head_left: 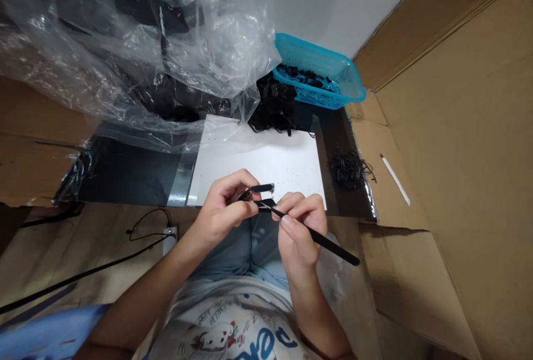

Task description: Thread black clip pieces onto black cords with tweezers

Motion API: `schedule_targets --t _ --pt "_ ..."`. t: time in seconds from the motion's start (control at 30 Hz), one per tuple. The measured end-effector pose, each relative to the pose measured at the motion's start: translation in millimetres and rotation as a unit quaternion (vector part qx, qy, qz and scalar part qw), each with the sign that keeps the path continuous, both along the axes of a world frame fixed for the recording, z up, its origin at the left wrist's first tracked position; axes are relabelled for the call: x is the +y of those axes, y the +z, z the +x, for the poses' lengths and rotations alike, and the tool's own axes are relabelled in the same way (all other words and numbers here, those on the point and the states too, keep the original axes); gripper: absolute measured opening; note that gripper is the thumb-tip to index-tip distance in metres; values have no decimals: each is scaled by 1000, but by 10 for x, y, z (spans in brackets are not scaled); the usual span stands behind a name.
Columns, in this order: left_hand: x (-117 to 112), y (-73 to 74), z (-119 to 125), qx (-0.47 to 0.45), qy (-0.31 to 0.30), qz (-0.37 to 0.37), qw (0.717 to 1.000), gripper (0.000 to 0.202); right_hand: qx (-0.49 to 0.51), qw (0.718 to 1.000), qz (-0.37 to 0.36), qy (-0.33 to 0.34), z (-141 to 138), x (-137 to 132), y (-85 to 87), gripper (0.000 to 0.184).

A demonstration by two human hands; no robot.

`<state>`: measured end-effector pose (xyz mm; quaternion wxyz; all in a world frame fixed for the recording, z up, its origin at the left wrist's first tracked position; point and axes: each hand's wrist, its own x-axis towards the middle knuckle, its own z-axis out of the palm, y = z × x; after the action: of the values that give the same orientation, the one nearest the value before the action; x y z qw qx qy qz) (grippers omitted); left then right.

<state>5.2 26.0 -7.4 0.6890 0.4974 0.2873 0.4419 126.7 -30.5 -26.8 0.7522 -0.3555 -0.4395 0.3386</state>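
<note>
Beside tall cardboard (466, 127), a dark surface (133, 171) carries one white sheet (258, 157), one black heap (275, 107) and one black tangle (348, 168); one blue basket (353, 80) sits at the far side. Two hands nearly meet over the sheet's near edge — left hand (227, 204) pinching a black piece (268, 202), right hand (302, 227) gripping one slim black tool (333, 248), tip at that piece.

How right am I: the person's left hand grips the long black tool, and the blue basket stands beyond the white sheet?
The hand is wrong: the head view shows the long black tool in the right hand. The blue basket does stand beyond the white sheet.
</note>
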Motion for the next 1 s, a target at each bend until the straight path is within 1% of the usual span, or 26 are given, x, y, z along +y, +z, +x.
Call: schedule_targets --t 0.1,0.2,0.27,0.37,0.43,0.5,0.6,0.67,0.77,0.87,1.0 --pt "-24 18 50 -53 -15 -69 996 7 40 999 3 -7 -69 17 -3 10" --pt "-56 11 109 -73 -42 -123 989 9 48 999 -10 -22 -105 34 4 10" --pt "-74 -11 141 -77 -50 -142 986 9 47 998 -15 -25 -107 46 14 10" --pt "-81 -37 154 -83 -35 -136 987 9 56 998 -6 -14 -77 53 32 10" --pt "-75 -38 136 -83 -12 -108 991 9 61 998 10 -15 -36 40 42 9" --pt "-67 -28 101 -67 12 -67 995 7 38 998 27 -29 16 10 51 9" --pt "-67 -1 46 -14 57 23 998 7 -67 996 42 -44 89 -49 70 12" --pt "-73 24 22 23 90 93 991 7 -143 987 53 -45 115 -79 90 16" --pt "-82 66 13 52 115 169 977 7 -187 979 74 -46 116 -90 120 21" --pt "-89 95 15 65 121 204 969 8 -192 978 69 -43 98 -83 140 21" --pt "-100 103 9 81 137 223 962 7 -213 973 60 -62 87 -105 146 20"
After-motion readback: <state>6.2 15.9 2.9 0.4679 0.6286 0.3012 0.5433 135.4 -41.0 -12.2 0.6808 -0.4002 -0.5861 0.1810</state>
